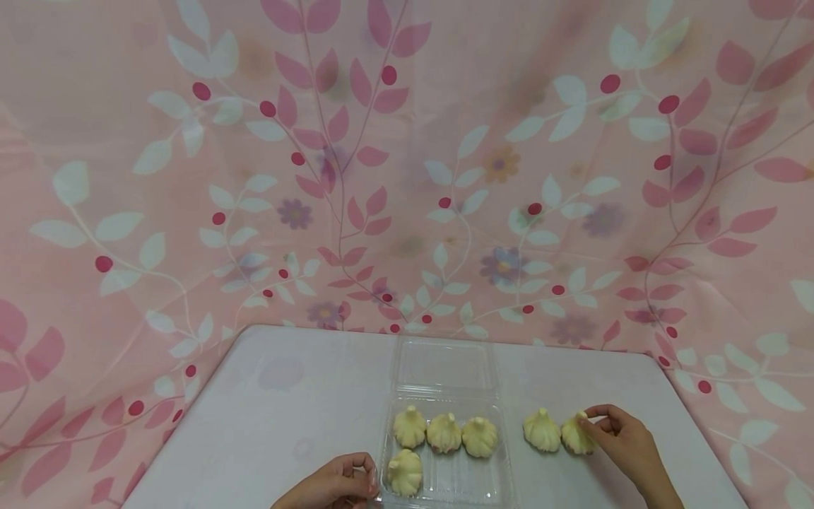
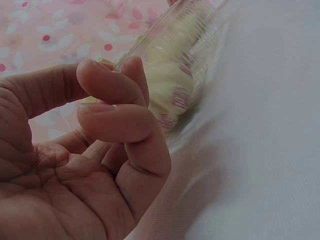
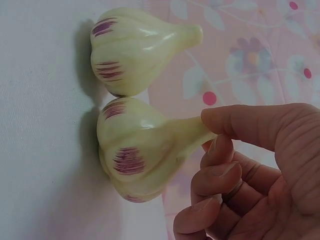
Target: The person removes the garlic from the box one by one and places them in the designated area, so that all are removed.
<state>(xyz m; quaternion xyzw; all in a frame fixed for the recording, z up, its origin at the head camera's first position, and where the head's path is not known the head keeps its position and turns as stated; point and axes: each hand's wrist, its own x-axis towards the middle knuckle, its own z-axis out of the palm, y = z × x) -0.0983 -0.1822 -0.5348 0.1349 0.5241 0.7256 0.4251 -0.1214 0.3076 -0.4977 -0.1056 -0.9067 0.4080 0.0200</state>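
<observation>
With thumb and fingers my right hand pinches the stem of a garlic bulb that stands on the table at the right. Touching it is a second garlic bulb, pale with purple streaks in the right wrist view. A clear plastic clamshell box lies with its lid folded back, and several bulbs sit in it: three in the back row, including a middle one, and one front-left bulb. My left hand pinches the box's left rim with curled fingers; its fingertips partly hide the rim.
A white-covered table carries everything. Behind it and down its sides hangs a pink cloth with leaves, flowers and red dots. The two loose bulbs stand to the right of the box.
</observation>
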